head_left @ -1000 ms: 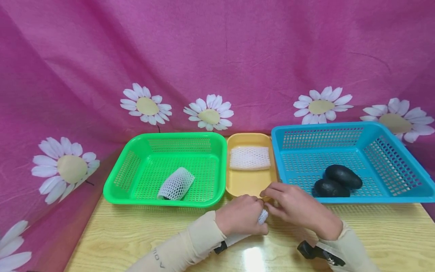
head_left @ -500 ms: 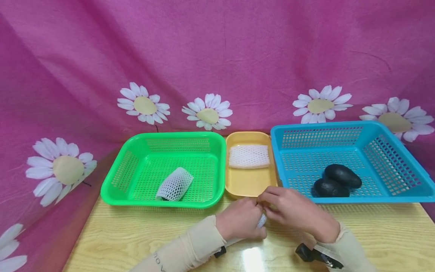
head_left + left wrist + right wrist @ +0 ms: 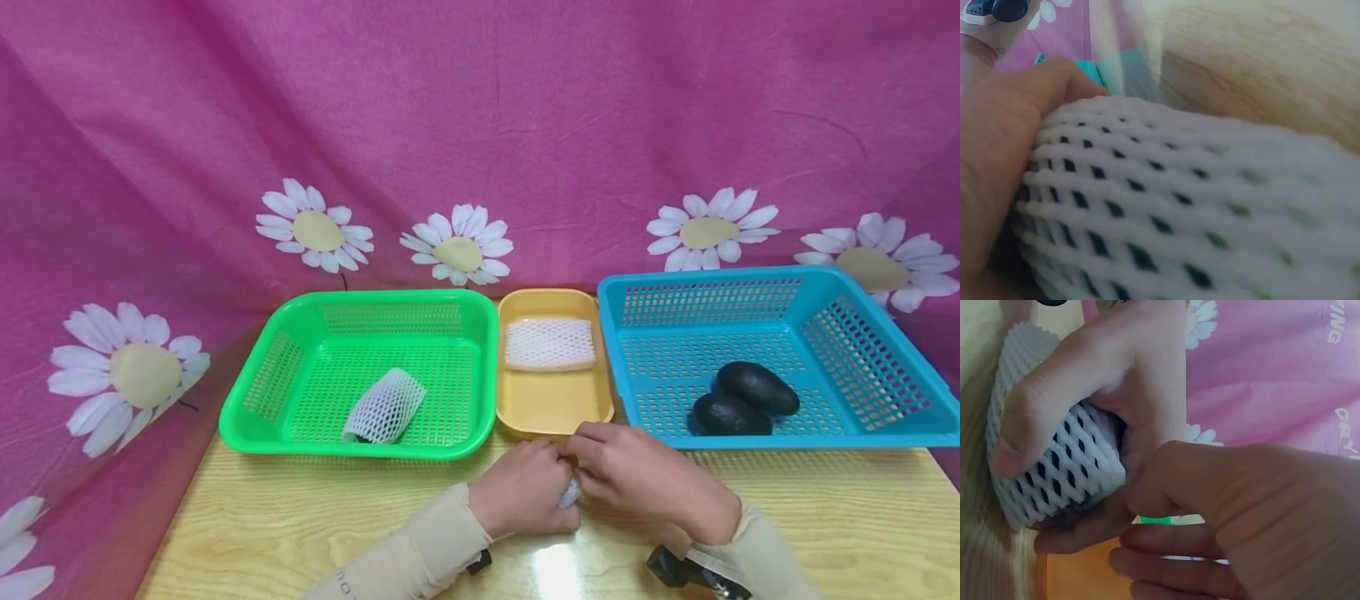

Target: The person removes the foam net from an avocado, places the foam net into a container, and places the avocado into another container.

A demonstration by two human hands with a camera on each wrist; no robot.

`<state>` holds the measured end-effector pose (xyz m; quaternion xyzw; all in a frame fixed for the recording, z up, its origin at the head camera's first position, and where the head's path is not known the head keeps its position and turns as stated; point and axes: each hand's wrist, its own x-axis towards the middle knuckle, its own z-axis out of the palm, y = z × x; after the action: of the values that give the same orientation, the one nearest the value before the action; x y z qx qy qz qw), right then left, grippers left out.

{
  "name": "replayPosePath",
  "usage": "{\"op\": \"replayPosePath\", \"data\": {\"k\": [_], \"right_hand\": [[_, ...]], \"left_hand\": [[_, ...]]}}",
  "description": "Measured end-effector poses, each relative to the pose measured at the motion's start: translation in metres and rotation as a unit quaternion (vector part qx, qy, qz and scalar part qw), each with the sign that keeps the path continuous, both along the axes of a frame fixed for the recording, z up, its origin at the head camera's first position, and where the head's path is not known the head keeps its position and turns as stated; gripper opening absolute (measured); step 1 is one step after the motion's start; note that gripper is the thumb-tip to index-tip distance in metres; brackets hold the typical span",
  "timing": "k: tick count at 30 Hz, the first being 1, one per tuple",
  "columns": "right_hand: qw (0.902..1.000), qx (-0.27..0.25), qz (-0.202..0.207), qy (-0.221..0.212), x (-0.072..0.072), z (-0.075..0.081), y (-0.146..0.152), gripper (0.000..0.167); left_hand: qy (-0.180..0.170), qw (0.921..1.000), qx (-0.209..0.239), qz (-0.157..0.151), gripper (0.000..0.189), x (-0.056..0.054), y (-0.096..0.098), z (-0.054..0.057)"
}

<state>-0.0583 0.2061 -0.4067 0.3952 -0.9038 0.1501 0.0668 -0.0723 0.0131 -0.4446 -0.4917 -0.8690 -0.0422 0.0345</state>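
The left hand [image 3: 525,492] grips a white foam net [image 3: 1210,212], a dark thing [image 3: 1141,256] showing through its mesh, over the worktop [image 3: 300,533] just in front of the yellow tray [image 3: 551,408]. The right hand [image 3: 645,475] touches the left (whether it pinches anything, I cannot tell). A netted bundle [image 3: 386,407] lies in the green basket [image 3: 360,450], two black ovals [image 3: 757,387] in the blue basket [image 3: 825,442].

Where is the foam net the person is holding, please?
In the head view, the foam net is low, right of centre, mostly hidden in the left hand, beside the right hand, in front of the yellow tray.
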Motion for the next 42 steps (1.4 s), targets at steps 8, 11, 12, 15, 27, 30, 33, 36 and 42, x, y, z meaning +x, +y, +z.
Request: {"op": "replayPosePath", "data": {"k": [8,11,12,15,27,30,33,36,42], "right_hand": [[0.9984,0.028,-0.020,-0.044,0.003,0.004,-0.003,0.022],[0.9981,0.031,-0.023,-0.048,0.003,0.004,-0.004,0.023],[0.9980,0.032,-0.023,-0.049,0.003,0.004,-0.004,0.023],[0.9977,0.032,-0.026,-0.054,0.004,0.003,-0.004,0.024],[0.9961,0.037,-0.033,-0.073,0.004,0.006,-0.003,0.017],[0.9957,0.040,-0.027,-0.079,0.004,0.005,-0.004,0.010],[0.9947,0.044,-0.023,-0.090,0.003,0.004,-0.004,0.012],[0.9935,0.048,-0.022,-0.101,0.003,0.003,-0.004,0.014],[0.9936,0.050,-0.016,-0.100,0.003,0.001,-0.005,0.013]], "left_hand": [[0.017,0.9997,0.009,0.016,0.025,0.002,-0.008,0.000],[0.004,0.9998,-0.003,0.017,0.032,0.002,-0.009,0.002],[0.001,0.9998,-0.007,0.017,0.035,0.002,-0.010,0.002],[0.006,0.9998,-0.013,0.013,0.043,0.002,-0.011,0.004],[0.015,0.9991,-0.012,0.038,0.065,0.002,-0.022,0.016],[-0.002,0.9982,0.002,0.060,0.077,0.004,-0.026,0.016],[-0.027,0.9966,0.013,0.076,0.082,0.008,-0.030,0.016],[-0.044,0.9954,0.019,0.084,0.081,0.014,-0.034,0.015],[-0.060,0.9924,0.025,0.104,0.089,0.020,-0.038,0.010]]}}
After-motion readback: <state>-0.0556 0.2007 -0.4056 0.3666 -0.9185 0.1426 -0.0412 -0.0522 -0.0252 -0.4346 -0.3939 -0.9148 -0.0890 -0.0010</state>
